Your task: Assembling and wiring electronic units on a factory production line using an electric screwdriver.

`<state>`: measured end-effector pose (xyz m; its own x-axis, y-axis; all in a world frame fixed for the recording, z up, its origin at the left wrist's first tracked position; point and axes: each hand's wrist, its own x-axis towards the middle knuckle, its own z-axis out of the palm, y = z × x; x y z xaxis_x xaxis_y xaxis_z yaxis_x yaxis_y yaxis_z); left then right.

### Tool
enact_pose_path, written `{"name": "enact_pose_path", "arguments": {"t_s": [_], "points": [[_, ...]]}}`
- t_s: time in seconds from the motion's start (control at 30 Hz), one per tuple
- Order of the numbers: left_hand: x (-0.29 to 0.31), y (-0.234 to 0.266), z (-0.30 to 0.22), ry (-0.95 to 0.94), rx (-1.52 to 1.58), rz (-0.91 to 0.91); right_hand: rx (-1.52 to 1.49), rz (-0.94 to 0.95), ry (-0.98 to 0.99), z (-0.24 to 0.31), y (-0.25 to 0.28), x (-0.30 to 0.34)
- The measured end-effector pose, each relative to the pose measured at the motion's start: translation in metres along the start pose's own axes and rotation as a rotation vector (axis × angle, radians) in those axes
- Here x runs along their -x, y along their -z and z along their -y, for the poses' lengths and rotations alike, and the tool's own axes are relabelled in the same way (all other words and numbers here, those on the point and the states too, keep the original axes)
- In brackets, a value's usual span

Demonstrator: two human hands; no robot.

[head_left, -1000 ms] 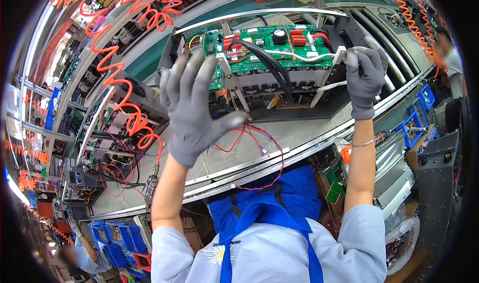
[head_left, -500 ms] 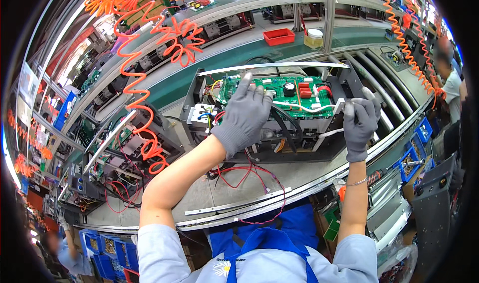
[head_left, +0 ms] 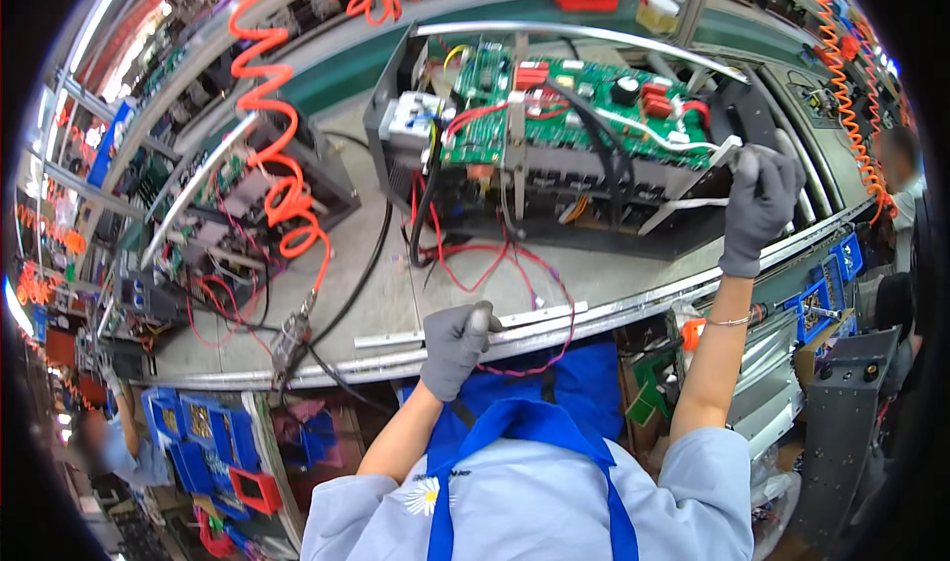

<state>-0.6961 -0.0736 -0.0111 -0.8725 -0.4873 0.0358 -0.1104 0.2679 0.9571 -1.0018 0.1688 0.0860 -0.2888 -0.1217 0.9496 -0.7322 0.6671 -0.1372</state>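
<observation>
My left hand [head_left: 457, 351], in a grey glove, is closed at the front edge of the bench, right by a thin white strip [head_left: 539, 315] lying there. Whatever its fingers hold, if anything, is hidden. My right hand [head_left: 764, 205], also gloved, is closed beside the end of a white bar [head_left: 725, 151] at the right of an open dark metal chassis [head_left: 693, 236]. I cannot make out what is between its fingertips. A green circuit board [head_left: 584, 136] with red and black components lies in the chassis. Black cables [head_left: 606, 140] and a white cable [head_left: 643, 131] cross it.
An orange coiled hose [head_left: 280, 136] hangs at the left, with a silver air tool [head_left: 293, 343] at its end. Red wires [head_left: 465, 274] trail onto the bench. A second opened unit [head_left: 233, 200] stands left. Blue parts bins [head_left: 203, 427] sit below. Another person [head_left: 129, 452] is at lower left.
My left hand has drawn back from over the circuit board to the bench's front edge and closed. My right hand stays beside the white bar. The view has shifted, uncovering the air tool.
</observation>
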Motion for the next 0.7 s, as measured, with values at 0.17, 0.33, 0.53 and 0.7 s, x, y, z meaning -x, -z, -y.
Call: {"name": "enact_pose_path", "arguments": {"t_s": [0.17, 0.33, 0.53, 0.7], "points": [[-0.009, 0.012, 0.025, 0.182, -0.034, 0.028, -0.042, -0.031, -0.060, -0.004, -0.006, 0.007], [-0.056, -0.006, 0.030, -0.497, -0.435, -0.136, -0.011, -0.043, 0.020, 0.004, -0.004, 0.003], [-0.122, -0.034, 0.049, 0.296, 0.555, 0.000, -0.044, -0.010, -0.003, 0.003, -0.002, 0.005], [-0.121, -0.035, 0.063, 0.443, 0.849, -0.007, -0.036, -0.005, 0.009, 0.000, -0.004, 0.006]]}}
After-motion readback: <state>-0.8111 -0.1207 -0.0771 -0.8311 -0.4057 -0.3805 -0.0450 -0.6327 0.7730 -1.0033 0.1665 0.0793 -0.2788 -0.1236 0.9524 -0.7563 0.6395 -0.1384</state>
